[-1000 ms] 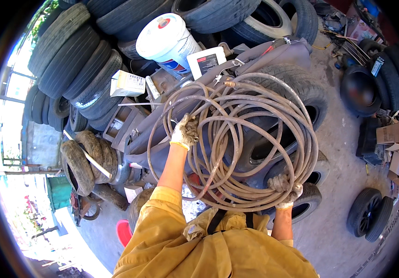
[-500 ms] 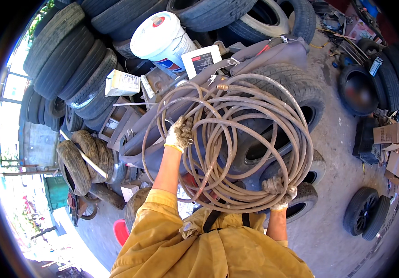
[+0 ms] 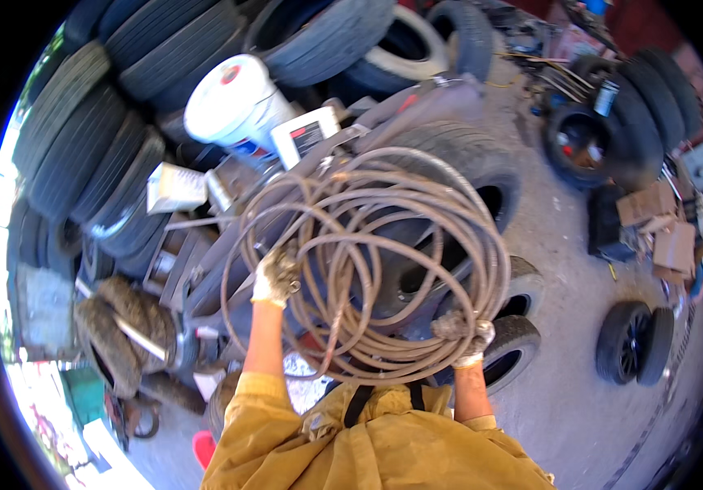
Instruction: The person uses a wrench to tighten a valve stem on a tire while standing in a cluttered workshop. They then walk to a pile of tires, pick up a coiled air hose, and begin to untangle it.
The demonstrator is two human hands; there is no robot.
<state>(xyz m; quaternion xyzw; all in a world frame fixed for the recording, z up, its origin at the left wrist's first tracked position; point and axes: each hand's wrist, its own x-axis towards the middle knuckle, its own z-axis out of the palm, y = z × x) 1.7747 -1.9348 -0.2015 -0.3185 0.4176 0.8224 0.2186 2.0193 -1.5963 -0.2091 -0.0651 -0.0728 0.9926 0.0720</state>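
A big loose coil of dusty brown hose [image 3: 484, 233] hangs in front of my body, its many loops spread between my two hands. My left hand [image 3: 276, 273], in a soiled work glove, is closed round strands at the coil's left side. At the lower right, my gloved right hand [image 3: 470, 333] grips the bundled loops from the outer edge. Behind and below the coil lie a large worn tyre [image 3: 453, 143] and a dull grey-purple rubbery sheet [image 3: 429, 104], partly covered by the hose.
Stacked tyres [image 3: 78, 135] fill the far left. A white bucket [image 3: 233, 98], a white jug [image 3: 307, 135] and a small carton [image 3: 176, 188] stand beyond the sheet. To the right are a wheel with a dark rim [image 3: 625, 341] and cardboard boxes [image 3: 674, 245] on the concrete floor [image 3: 564, 269].
My view has swung to the right, so the surroundings slide left in the picture. The coil and both hands shift left in it too, with the grip of each hand kept.
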